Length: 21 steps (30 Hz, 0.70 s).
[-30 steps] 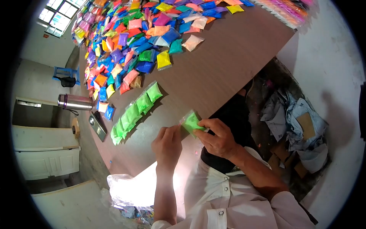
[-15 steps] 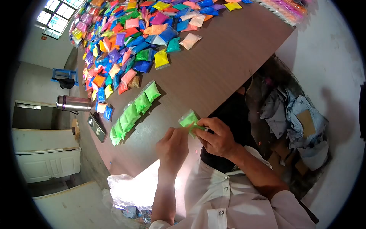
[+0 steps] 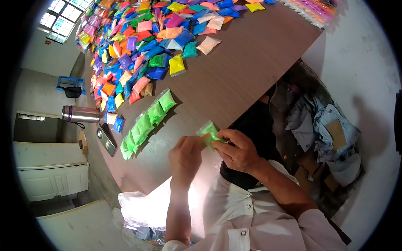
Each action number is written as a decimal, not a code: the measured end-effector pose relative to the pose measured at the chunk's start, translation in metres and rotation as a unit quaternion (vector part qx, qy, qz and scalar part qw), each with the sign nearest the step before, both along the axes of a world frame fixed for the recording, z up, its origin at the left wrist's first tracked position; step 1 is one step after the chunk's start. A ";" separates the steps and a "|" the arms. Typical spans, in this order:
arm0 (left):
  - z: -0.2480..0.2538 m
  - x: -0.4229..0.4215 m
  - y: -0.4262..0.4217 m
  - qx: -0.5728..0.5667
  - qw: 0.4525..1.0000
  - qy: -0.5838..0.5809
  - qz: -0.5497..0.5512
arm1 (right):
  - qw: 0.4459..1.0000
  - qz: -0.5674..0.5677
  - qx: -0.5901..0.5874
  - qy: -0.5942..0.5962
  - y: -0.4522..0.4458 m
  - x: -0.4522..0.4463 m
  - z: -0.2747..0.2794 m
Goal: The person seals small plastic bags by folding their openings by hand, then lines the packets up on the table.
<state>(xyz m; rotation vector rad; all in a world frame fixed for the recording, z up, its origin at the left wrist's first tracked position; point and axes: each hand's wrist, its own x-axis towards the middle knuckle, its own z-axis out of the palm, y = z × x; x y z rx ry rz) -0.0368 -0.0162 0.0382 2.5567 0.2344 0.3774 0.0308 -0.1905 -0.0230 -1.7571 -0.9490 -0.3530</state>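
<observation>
A small clear packet with bright green filling [image 3: 209,131] is held above the table near its front edge. My right hand [image 3: 238,149] pinches its right side between thumb and fingers. My left hand [image 3: 185,158] is curled closed at the packet's left edge, its fingertips touching it; the hand is slightly blurred and its grip is partly hidden. Left of my hands, a row of similar green packets [image 3: 144,125] lies on the table, each overlapping or touching its neighbour.
A large heap of multicoloured packets [image 3: 144,46] covers the table's far left. A phone [image 3: 106,139] and a steel flask [image 3: 82,113] are at the left edge. Clear plastic [image 3: 133,209] lies near my lap. Crumpled bags and cardboard [image 3: 331,134] fill the floor at right.
My left hand has shifted slightly left, baring more of the green packet. My right hand and the row of packets have stayed put.
</observation>
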 end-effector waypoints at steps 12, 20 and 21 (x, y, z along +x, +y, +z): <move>0.014 0.028 0.000 0.047 0.998 0.022 -0.038 | 1.000 -0.002 0.003 0.011 -0.003 -0.001 0.004; 0.024 0.047 0.009 0.048 0.998 0.018 -0.034 | 1.000 -0.008 -0.001 0.004 -0.006 -0.001 0.001; 0.026 0.042 0.005 0.032 0.999 0.036 -0.018 | 1.000 -0.009 0.001 0.001 -0.006 -0.001 0.001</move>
